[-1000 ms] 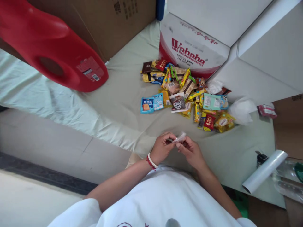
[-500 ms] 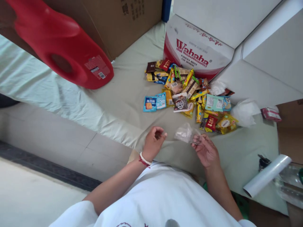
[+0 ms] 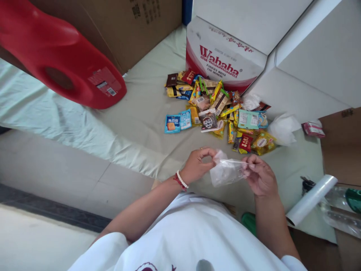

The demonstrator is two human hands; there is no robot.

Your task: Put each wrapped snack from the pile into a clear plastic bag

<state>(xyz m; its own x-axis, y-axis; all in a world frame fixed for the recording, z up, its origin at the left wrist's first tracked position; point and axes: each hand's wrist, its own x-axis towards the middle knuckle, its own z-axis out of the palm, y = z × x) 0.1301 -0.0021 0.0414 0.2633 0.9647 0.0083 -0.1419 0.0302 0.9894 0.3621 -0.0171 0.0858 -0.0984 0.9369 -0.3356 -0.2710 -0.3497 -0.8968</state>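
A clear plastic bag (image 3: 227, 174) is stretched between my two hands, above the near edge of the cloth-covered table (image 3: 132, 124). My left hand (image 3: 199, 165), with a white bead bracelet and a red string at the wrist, pinches the bag's left upper corner. At its right side, my right hand (image 3: 261, 175) grips the bag between thumb and fingers. Just beyond lies a heap of small packaged snacks (image 3: 217, 101), mostly yellow, brown and red. Two blue snack packets (image 3: 172, 124) lie at the heap's left.
A large red jug (image 3: 70, 64) stands at the left before a brown carton (image 3: 135, 34). Behind the snacks is a Wahaha water carton (image 3: 225, 56). Crumpled white plastic (image 3: 283, 130) and a pink packet (image 3: 313, 129) lie right, with a film roll (image 3: 311, 199) nearer.
My left hand has moved right and taken hold of the bag, which my right hand alone held before. The bag is now spread out between both hands.
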